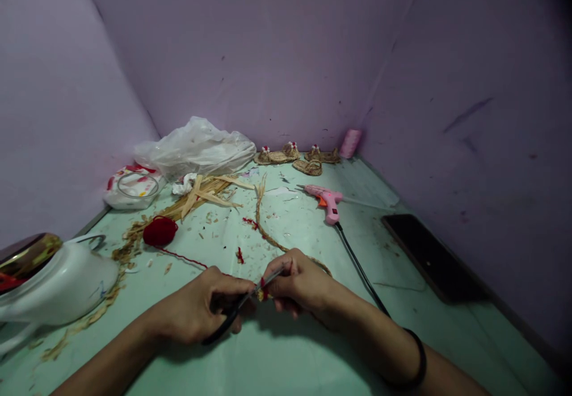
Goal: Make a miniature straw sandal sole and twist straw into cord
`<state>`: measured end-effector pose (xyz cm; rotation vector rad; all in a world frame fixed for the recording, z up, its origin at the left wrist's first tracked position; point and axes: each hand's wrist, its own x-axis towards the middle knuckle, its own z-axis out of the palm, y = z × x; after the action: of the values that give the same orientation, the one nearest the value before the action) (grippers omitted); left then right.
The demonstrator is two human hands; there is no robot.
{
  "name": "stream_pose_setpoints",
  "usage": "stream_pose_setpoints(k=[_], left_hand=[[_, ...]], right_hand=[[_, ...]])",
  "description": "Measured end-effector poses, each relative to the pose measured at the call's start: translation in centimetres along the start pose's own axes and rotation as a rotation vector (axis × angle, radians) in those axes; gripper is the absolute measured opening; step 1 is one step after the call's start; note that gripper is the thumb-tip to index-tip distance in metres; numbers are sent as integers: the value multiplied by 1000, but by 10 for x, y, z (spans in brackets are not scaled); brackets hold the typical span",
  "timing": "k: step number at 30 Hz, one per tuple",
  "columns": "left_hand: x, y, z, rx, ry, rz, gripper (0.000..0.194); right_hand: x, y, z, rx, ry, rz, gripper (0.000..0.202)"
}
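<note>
My left hand (pixel 201 306) is closed around the black handles of a pair of scissors (pixel 227 323). Their blades point up and right, across a small straw piece with red yarn (pixel 263 292). That piece is pinched in the fingertips of my right hand (pixel 299 283), which partly hide it. A strand of red yarn (pixel 183 256) runs from a red yarn ball (pixel 159 231) on the left toward my left fingers. Behind my right hand a braided straw cord (pixel 263 229) curves across the table.
A pink glue gun (pixel 328 199) lies right of centre, its black cord passing behind my right forearm. A phone (pixel 433 259) is at the right edge. Straw strips (pixel 201 199), a plastic bag (pixel 196 146) and small woven sandals (pixel 277 156) lie farther back; a white container (pixel 75 283) stands left.
</note>
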<state>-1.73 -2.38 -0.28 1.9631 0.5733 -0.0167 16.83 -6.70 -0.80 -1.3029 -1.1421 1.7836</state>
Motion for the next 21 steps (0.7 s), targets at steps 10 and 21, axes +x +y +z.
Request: stream_pose_setpoints(k=[10,21], left_hand=[[2,3,1,93,60,61,23],[-2,-21,-43,-57,863,-417,55]], right_hand=[[2,3,3,-62,-56,9,9],[8,-6,-15,79,318,-100,41]])
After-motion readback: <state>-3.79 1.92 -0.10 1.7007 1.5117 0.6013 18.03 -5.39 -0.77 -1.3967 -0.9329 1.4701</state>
